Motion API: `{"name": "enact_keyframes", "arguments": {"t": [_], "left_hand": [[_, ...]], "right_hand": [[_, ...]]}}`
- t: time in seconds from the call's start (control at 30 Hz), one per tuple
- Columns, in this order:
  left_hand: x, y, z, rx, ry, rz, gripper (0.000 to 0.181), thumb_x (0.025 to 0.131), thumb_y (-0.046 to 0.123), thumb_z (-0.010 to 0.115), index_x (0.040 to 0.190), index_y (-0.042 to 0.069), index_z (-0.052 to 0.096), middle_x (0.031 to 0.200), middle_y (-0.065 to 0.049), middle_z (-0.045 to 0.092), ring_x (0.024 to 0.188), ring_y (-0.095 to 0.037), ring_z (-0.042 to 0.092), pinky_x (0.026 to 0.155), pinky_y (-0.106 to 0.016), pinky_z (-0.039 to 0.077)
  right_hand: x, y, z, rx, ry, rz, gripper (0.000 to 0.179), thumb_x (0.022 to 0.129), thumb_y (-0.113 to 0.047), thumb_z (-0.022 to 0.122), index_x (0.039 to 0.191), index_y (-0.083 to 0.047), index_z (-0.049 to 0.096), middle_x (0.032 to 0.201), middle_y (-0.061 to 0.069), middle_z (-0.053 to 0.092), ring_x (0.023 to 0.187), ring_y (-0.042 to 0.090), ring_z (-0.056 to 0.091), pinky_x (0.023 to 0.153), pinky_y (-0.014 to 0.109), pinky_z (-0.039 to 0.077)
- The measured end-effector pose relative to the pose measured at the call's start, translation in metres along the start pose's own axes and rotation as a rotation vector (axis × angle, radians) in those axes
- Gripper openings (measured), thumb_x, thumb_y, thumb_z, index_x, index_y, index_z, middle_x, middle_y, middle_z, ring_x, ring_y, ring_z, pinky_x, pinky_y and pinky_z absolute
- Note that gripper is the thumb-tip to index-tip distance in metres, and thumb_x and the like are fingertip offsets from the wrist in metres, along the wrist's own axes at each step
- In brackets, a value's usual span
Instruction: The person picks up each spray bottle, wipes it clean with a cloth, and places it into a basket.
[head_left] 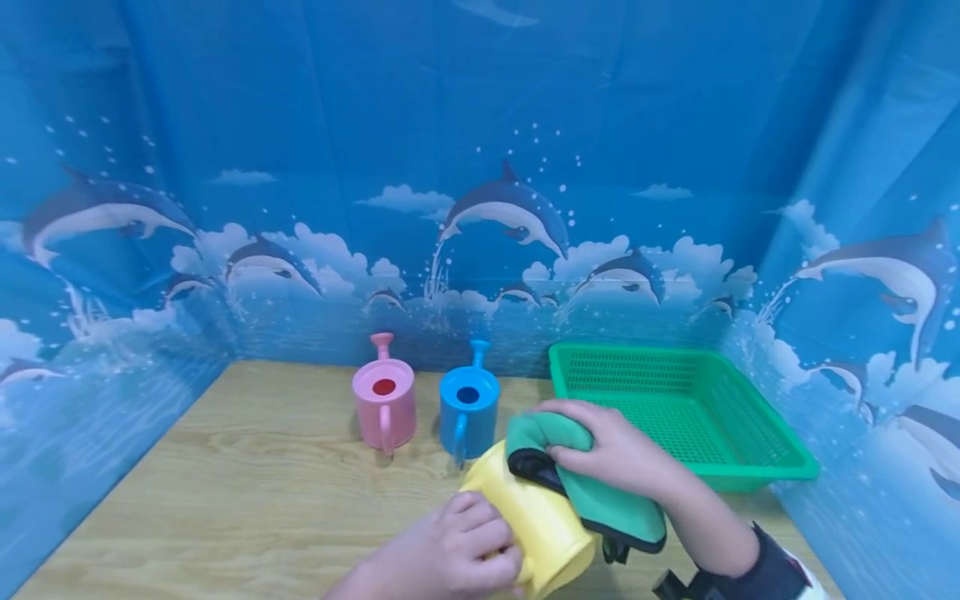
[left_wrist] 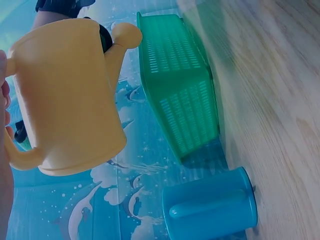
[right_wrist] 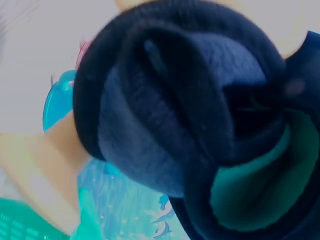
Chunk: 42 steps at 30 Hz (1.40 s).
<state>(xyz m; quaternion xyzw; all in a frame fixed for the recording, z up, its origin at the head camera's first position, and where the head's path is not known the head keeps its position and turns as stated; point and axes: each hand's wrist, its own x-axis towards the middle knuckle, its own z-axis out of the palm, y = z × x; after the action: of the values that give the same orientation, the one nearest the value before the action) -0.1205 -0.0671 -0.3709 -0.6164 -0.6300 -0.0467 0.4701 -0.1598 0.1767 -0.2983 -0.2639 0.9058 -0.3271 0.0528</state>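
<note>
A yellow watering can (head_left: 536, 529) is tilted over the front of the table. My left hand (head_left: 467, 546) grips it by the handle (left_wrist: 25, 159), which shows in the left wrist view. My right hand (head_left: 611, 446) holds a folded green cloth (head_left: 618, 504) with black edging against the can's upper side. In the right wrist view the cloth (right_wrist: 150, 130) fills most of the picture and covers much of the can. Behind the yellow can stands a blue watering can (head_left: 480, 425), and left of that a pink one (head_left: 401, 412), both upright.
A green perforated basket (head_left: 750, 479) sits at the back right of the wooden table (head_left: 247, 483), close to the right forearm. Blue curtains (head_left: 420, 100) printed with dolphins stand around the table's back and sides.
</note>
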Motion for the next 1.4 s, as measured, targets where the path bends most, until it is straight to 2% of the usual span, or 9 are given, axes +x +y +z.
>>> {"name": "enact_keyframes", "arguments": {"t": [0.1,0.23,0.37,0.5,0.63,0.8,1.0,1.2,1.4], "left_hand": [[-0.004,0.001,0.005,-0.008,-0.009,-0.008,0.021,0.098,0.039,0.053,0.089,0.022,0.06,0.081,0.009,0.049,0.08,-0.009,0.051,0.075,-0.021,0.037],[-0.002,0.0,0.001,-0.014,-0.017,-0.024,0.022,0.099,0.038,0.052,0.089,0.021,0.061,0.082,0.008,0.05,0.082,-0.01,0.051,0.076,-0.022,0.039],[-0.003,-0.002,0.0,-0.008,-0.007,-0.05,0.023,0.098,0.039,0.054,0.086,0.02,0.061,0.083,0.007,0.051,0.082,-0.011,0.052,0.076,-0.023,0.04],[-0.007,-0.005,0.001,-0.033,-0.002,-0.083,0.022,0.098,0.037,0.055,0.086,0.019,0.06,0.085,0.006,0.053,0.083,-0.011,0.053,0.077,-0.024,0.041],[-0.012,-0.009,0.003,-0.038,0.025,-0.09,0.023,0.099,0.035,0.053,0.087,0.016,0.06,0.084,0.005,0.054,0.08,-0.012,0.052,0.078,-0.025,0.042],[-0.015,-0.012,0.002,-0.018,0.05,-0.083,0.025,0.1,0.034,0.051,0.087,0.015,0.06,0.083,0.004,0.053,0.078,-0.012,0.051,0.076,-0.025,0.042],[-0.012,-0.01,-0.001,0.005,0.008,-0.062,0.024,0.099,0.035,0.052,0.088,0.017,0.061,0.084,0.005,0.054,0.079,-0.012,0.052,0.075,-0.025,0.042],[-0.005,-0.006,-0.005,0.038,-0.04,-0.032,0.021,0.096,0.04,0.057,0.088,0.02,0.062,0.084,0.007,0.053,0.082,-0.011,0.053,0.075,-0.024,0.042],[-0.002,-0.002,-0.004,0.044,-0.071,-0.006,0.021,0.096,0.042,0.055,0.089,0.023,0.06,0.08,0.01,0.049,0.079,-0.007,0.05,0.075,-0.02,0.04]], "right_hand": [[0.003,-0.001,0.002,0.003,0.023,0.033,0.046,0.091,-0.033,0.065,0.135,-0.024,0.053,0.128,0.005,0.059,0.094,0.017,0.057,0.07,0.033,0.047],[0.005,-0.001,0.003,0.002,0.034,0.064,0.047,0.091,-0.035,0.065,0.135,-0.023,0.053,0.131,0.005,0.059,0.102,0.019,0.058,0.073,0.033,0.048],[0.002,0.001,0.002,-0.009,0.013,0.069,0.05,0.09,-0.037,0.065,0.135,-0.02,0.054,0.127,0.006,0.061,0.097,0.018,0.059,0.07,0.031,0.048],[-0.005,0.001,-0.002,-0.017,-0.011,0.06,0.05,0.09,-0.038,0.065,0.135,-0.018,0.054,0.123,0.006,0.062,0.092,0.016,0.058,0.068,0.029,0.048],[-0.017,-0.001,-0.007,-0.059,-0.022,0.046,0.05,0.09,-0.041,0.065,0.134,-0.019,0.055,0.125,0.004,0.062,0.103,0.019,0.06,0.073,0.029,0.049],[-0.026,0.0,-0.011,-0.101,-0.045,0.034,0.047,0.092,-0.043,0.063,0.132,-0.02,0.056,0.124,0.002,0.063,0.106,0.021,0.062,0.076,0.029,0.05],[-0.024,-0.002,-0.006,-0.146,0.01,0.056,0.046,0.09,-0.042,0.065,0.131,-0.02,0.059,0.127,0.005,0.062,0.114,0.028,0.06,0.083,0.04,0.051],[-0.015,-0.008,0.002,-0.209,0.065,0.104,0.047,0.088,-0.04,0.067,0.131,-0.022,0.059,0.127,0.005,0.062,0.114,0.029,0.06,0.081,0.043,0.051],[-0.006,-0.009,0.008,-0.193,0.072,0.096,0.046,0.09,-0.037,0.066,0.133,-0.025,0.056,0.13,0.006,0.059,0.118,0.03,0.057,0.083,0.047,0.051]]}}
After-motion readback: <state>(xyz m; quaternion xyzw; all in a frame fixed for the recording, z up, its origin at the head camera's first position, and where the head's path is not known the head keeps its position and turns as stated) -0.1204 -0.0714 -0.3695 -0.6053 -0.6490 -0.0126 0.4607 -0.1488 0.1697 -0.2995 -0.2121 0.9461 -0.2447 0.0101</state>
